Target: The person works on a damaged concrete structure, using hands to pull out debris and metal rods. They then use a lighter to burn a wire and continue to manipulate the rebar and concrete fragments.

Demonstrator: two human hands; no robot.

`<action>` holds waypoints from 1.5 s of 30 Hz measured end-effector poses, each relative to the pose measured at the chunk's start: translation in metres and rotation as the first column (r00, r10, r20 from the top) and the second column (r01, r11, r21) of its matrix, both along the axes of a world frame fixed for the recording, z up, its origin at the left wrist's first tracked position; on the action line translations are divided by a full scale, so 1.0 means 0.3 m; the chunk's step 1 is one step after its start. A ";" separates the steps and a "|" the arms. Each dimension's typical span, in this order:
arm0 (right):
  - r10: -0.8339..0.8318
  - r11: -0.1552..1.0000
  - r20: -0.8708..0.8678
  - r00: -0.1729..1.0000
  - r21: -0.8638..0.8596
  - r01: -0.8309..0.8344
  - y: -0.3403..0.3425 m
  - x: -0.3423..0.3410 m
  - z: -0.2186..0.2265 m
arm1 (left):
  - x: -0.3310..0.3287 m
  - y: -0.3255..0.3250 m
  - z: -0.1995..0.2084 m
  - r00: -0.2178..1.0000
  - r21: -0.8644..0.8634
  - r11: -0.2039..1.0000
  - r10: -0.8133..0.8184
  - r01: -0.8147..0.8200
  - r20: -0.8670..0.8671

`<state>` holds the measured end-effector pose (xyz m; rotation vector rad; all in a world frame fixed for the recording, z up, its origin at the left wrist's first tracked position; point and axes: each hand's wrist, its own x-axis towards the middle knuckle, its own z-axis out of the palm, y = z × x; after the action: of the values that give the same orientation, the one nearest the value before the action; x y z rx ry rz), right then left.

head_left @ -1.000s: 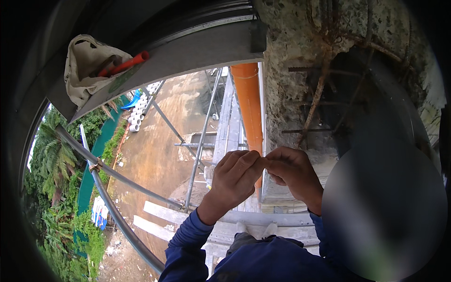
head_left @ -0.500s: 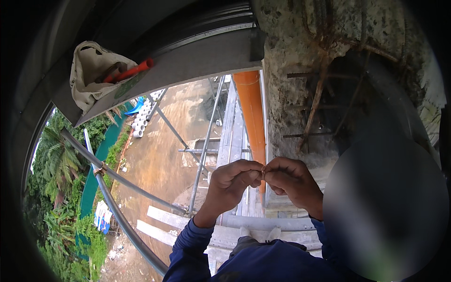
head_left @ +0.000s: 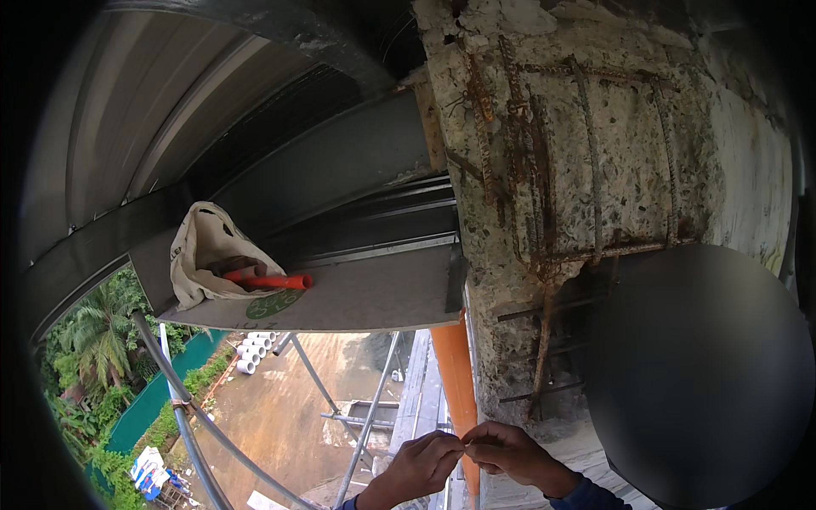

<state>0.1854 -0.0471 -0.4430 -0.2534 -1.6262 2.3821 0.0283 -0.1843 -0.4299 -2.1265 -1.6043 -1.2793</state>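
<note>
My left hand (head_left: 415,468) and my right hand (head_left: 515,457) meet at the bottom middle, fingertips touching. Both are closed in a pinch. Whatever sits between the fingertips is too small and too hidden to name. Just behind them runs an upright orange pipe (head_left: 453,374). To their right rises a broken concrete column (head_left: 629,161), with rusty rebar (head_left: 544,183) exposed on its face.
A pale cloth sack (head_left: 197,255) holding orange-red tubes (head_left: 285,281) rests on a grey board (head_left: 374,297) above the hands. Scaffold tubes (head_left: 191,408) cross at left, high over muddy ground (head_left: 280,408). A blurred round patch hides the lower right.
The view has tilted upward, so the hands sit lower in the picture and more column, rebar and roof show. My fingertips remain pinched together.
</note>
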 end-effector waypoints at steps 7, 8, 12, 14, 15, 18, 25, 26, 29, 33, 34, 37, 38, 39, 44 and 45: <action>-0.306 0.758 -0.232 0.923 0.527 0.384 -0.034 0.012 0.087 | 0.058 0.043 0.123 0.927 0.289 0.953 0.189 -0.093 -0.324; -0.306 0.708 -0.267 0.914 0.578 0.406 -0.048 0.020 0.110 | 0.054 0.048 0.110 0.931 0.307 0.947 0.192 -0.093 -0.310; -0.258 0.679 -0.292 0.921 0.623 0.388 -0.044 0.030 0.146 | 0.061 0.060 0.121 0.921 0.358 0.927 0.231 -0.110 -0.315; -0.204 0.739 -0.274 0.940 0.587 0.331 -0.016 0.024 0.127 | 0.055 0.075 0.125 0.944 0.340 0.935 0.200 -0.104 -0.262; -0.210 0.720 -0.302 0.930 0.595 0.356 -0.015 0.021 0.114 | 0.048 0.084 0.108 0.971 0.290 0.952 0.159 -0.102 -0.179; -0.265 0.669 -0.349 0.899 0.605 0.432 -0.001 0.008 0.124 | 0.024 0.119 0.108 0.963 0.285 0.954 0.154 -0.087 -0.220; -0.278 0.600 -0.387 0.879 0.645 0.473 -0.043 0.008 0.142 | 0.057 0.086 0.109 0.963 0.342 0.924 0.231 -0.172 -0.141; -0.285 0.599 -0.390 0.876 0.640 0.480 -0.033 0.003 0.135 | 0.051 0.098 0.109 0.966 0.348 0.923 0.224 -0.167 -0.130; -0.288 0.633 -0.379 0.879 0.613 0.472 -0.027 -0.008 0.137 | 0.039 0.111 0.105 0.972 0.365 0.916 0.215 -0.166 -0.098; -0.279 0.639 -0.427 0.860 0.587 0.498 -0.026 -0.024 0.169 | 0.031 0.117 0.121 0.969 0.386 0.905 0.229 -0.177 -0.093; -0.276 0.618 -0.452 0.849 0.593 0.516 -0.024 -0.027 0.182 | 0.031 0.116 0.134 0.966 0.392 0.902 0.238 -0.182 -0.100; -0.247 0.627 -0.394 0.885 0.631 0.456 -0.014 -0.028 0.219 | 0.024 0.113 0.165 0.957 0.406 0.891 0.268 -0.202 -0.113; -0.248 0.622 -0.412 0.877 0.626 0.470 -0.014 -0.032 0.229 | 0.022 0.112 0.174 0.954 0.408 0.890 0.275 -0.205 -0.119; -0.249 0.616 -0.431 0.867 0.621 0.485 -0.017 -0.039 0.240 | 0.019 0.112 0.186 0.950 0.421 0.884 0.281 -0.202 -0.134; -0.259 0.617 -0.394 0.882 0.635 0.465 -0.023 -0.040 0.285 | 0.011 0.108 0.233 0.931 0.479 0.857 0.312 -0.190 -0.189; -0.263 0.618 -0.403 0.877 0.627 0.474 -0.029 -0.041 0.291 | 0.009 0.106 0.239 0.929 0.487 0.853 0.315 -0.187 -0.195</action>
<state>0.1730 -0.0559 -0.3558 -0.0861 -1.9707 1.2670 0.0310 -0.1525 -0.3581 -1.6477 -1.2585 -1.0927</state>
